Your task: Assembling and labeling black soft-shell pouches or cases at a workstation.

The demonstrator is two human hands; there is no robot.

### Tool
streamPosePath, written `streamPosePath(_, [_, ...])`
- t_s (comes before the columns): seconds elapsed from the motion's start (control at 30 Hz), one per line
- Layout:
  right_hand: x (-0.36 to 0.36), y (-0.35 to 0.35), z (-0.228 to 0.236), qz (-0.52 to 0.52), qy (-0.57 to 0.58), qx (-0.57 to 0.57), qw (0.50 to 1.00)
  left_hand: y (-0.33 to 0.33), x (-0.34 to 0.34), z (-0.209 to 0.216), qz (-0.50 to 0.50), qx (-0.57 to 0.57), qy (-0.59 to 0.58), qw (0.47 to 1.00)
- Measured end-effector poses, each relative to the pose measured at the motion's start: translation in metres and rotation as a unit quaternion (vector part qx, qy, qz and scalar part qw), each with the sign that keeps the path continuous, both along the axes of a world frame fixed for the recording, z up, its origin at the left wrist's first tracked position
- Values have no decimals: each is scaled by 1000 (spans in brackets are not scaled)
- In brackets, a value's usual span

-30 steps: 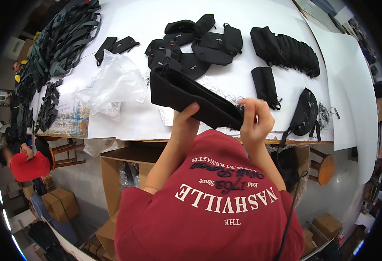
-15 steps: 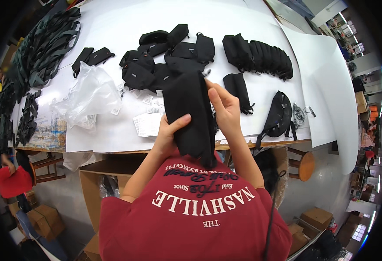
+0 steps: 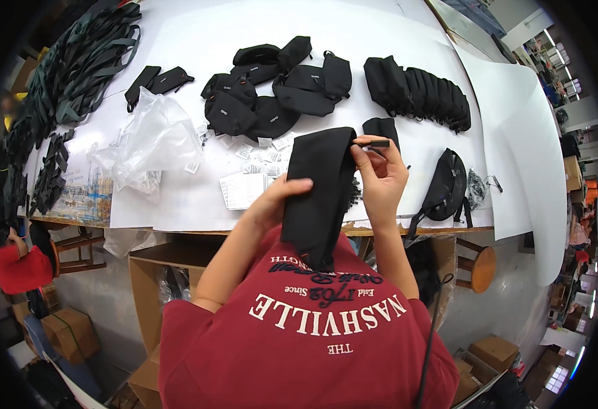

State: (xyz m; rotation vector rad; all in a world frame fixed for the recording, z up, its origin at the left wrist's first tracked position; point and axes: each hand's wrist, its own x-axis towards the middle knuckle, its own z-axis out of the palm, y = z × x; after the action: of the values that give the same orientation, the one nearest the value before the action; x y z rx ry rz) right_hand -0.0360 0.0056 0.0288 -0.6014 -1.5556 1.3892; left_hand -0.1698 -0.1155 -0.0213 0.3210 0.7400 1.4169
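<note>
In front of my chest, over the table's near edge, hangs a long black fabric pouch (image 3: 316, 187). My left hand (image 3: 280, 201) grips its left side, thumb flat on the front and fingers hidden behind. At its upper right corner my right hand (image 3: 382, 178) pinches the edge with thumb and fingers. A short dark strip (image 3: 379, 143) sticks out sideways from that pinch; whether it is joined to the pouch I cannot tell. Beyond it lies another black pouch (image 3: 380, 126), partly covered by my right hand.
Several black pouches (image 3: 231, 117) lie heaped mid-table, with a neat row (image 3: 421, 92) to their right. A belt bag (image 3: 445, 184) lies at the near right. White labels (image 3: 244, 190), a clear plastic bag (image 3: 156, 140) and dark straps (image 3: 77, 75) are leftward. Cardboard boxes (image 3: 150, 266) stand below the table.
The pouch has come lower and to the right, both hands moving with it. The dark strip now shows at my right fingertips. The whole view has shifted a little.
</note>
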Motion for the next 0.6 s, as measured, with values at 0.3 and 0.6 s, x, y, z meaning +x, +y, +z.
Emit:
streamPosePath(0.3, [-13,9,11,83,-105,-13,991,54,-56,17,-35,165,238,956])
streamPosePath(0.6, [-19,-10,32,83,-114,224,964,71,-60,30,132,138,96,977])
